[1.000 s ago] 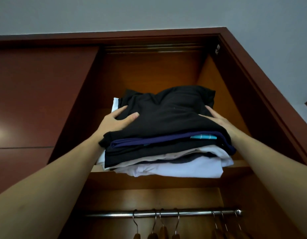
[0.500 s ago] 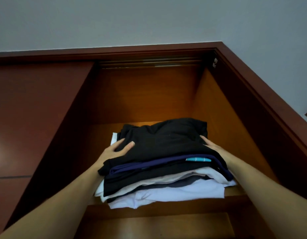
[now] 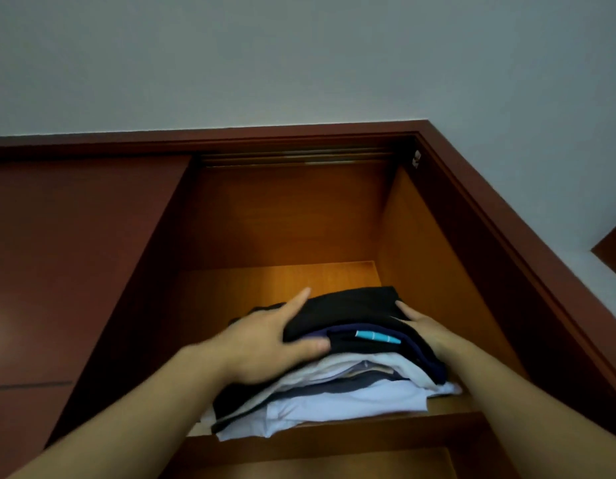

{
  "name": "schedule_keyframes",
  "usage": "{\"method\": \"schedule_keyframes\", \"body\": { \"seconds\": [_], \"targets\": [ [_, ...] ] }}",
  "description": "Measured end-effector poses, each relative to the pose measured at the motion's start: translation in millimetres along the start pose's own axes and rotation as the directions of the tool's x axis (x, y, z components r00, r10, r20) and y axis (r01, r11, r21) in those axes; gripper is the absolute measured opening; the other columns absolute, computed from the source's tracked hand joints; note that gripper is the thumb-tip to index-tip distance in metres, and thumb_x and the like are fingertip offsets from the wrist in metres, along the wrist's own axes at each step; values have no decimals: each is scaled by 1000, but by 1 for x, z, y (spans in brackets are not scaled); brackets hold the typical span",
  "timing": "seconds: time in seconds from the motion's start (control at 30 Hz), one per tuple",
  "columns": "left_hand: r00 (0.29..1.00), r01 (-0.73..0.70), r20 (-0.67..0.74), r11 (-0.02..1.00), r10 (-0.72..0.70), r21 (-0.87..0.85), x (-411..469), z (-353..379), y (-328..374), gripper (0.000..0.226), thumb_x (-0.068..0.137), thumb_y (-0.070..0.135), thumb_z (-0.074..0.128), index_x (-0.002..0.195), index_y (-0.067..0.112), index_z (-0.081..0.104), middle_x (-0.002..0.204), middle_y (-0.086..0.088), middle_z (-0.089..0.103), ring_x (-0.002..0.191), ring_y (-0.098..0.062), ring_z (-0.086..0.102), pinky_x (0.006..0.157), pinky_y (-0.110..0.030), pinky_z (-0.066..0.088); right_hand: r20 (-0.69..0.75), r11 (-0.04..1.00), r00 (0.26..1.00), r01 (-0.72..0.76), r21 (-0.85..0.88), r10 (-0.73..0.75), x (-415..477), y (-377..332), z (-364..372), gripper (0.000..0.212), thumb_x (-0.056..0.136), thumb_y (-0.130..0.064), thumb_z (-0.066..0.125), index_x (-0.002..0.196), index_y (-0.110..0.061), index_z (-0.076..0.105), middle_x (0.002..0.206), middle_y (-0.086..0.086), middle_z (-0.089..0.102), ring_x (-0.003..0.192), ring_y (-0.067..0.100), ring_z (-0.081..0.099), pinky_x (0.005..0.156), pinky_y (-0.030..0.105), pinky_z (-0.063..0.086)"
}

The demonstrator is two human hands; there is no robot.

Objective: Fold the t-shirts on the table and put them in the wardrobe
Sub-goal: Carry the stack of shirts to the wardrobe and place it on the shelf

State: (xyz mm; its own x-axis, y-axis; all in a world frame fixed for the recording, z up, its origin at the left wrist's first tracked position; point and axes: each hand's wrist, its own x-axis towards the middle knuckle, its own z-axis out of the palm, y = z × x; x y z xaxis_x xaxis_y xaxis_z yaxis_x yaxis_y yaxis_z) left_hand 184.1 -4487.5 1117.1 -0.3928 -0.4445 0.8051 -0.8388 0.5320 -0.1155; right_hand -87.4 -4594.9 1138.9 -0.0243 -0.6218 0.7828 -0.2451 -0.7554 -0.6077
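Observation:
A stack of folded t-shirts (image 3: 348, 392) lies at the front right of the wardrobe's top shelf (image 3: 265, 285). Black and navy shirts are on top and white and grey ones beneath. A small turquoise label (image 3: 377, 337) shows on the navy shirt. My left hand (image 3: 265, 344) rests on the stack's left top, fingers stretched out over the black shirt and thumb against the front edge. My right hand (image 3: 424, 326) presses flat against the stack's right side. The lowest white shirt hangs slightly over the shelf's front edge (image 3: 386, 430).
The wardrobe is dark red wood with an orange-brown inside. Its sliding door (image 3: 75, 257) covers the left half. The right side wall (image 3: 434, 271) stands close to the stack. Bare shelf lies behind and left of the shirts. Grey wall is above.
The stack has gone from being held above the shelf edge down onto the shelf and further in. My left hand has slid from the stack's side onto its top. The view has tilted upward.

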Motion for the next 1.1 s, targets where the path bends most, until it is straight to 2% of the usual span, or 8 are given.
{"method": "schedule_keyframes", "body": {
  "seconds": [0.13,0.37,0.47,0.6,0.77,0.9,1.03,1.1],
  "targets": [
    [999,1,-45,996,3,90,-3,17,-5,102,73,81,46,146,52,-19,148,9,42,131,-14,43,105,-29,37,-130,970,977,140,-197,-167,-12,-6,-4,76,87,-57,58,152,-34,26,155,5,34,137,28,39,109,41,37],
    [996,-20,-83,994,29,105,-3,18,-9,90,73,83,28,147,52,-14,144,8,47,127,-16,46,100,-30,39,-120,848,894,356,-392,-431,-42,-33,10,66,91,-66,39,150,-37,30,153,1,34,141,20,32,110,37,28],
    [990,-25,-137,991,43,133,0,24,-13,82,79,78,16,151,48,-7,149,4,43,130,-18,44,101,-31,37,36,703,837,481,-524,-546,-71,-41,34,81,80,-83,33,150,-44,24,149,-7,40,136,16,36,112,41,32],
    [980,-23,-192,991,48,130,5,33,-24,76,85,72,16,153,40,12,153,3,39,136,-19,39,108,-33,33,256,320,791,488,-812,-556,-86,-32,56,92,80,-80,41,152,-45,-5,148,-7,29,132,18,33,113,36,26],
    [922,48,-384,966,54,252,5,43,-29,78,84,70,15,152,31,22,140,-2,33,128,-21,35,104,-34,34,304,136,766,450,-883,-566,-82,-17,58,108,76,-79,51,151,-41,-15,155,0,17,142,23,18,120,45,14],
    [835,251,-544,824,80,507,8,47,-30,79,89,72,8,150,27,30,124,-7,48,110,-27,47,89,-40,38,263,136,782,403,-905,-565,-76,-20,63,102,81,-69,56,153,-37,-9,150,3,27,137,28,28,117,49,21],
    [689,122,-672,870,272,477,-1,59,-24,56,97,49,28,137,19,51,122,-14,54,115,-35,48,105,-59,31,179,202,837,323,-925,-518,-70,-26,67,97,83,-64,58,153,-36,-3,144,6,35,128,33,38,108,48,33],
    [771,44,-566,863,290,503,-10,68,-17,62,95,56,21,148,27,37,143,-12,42,134,-31,32,112,-62,16,171,231,858,314,-921,-485,-68,-30,67,95,84,-64,58,153,-37,-3,145,7,34,129,34,37,107,50,34]
  ]
}}
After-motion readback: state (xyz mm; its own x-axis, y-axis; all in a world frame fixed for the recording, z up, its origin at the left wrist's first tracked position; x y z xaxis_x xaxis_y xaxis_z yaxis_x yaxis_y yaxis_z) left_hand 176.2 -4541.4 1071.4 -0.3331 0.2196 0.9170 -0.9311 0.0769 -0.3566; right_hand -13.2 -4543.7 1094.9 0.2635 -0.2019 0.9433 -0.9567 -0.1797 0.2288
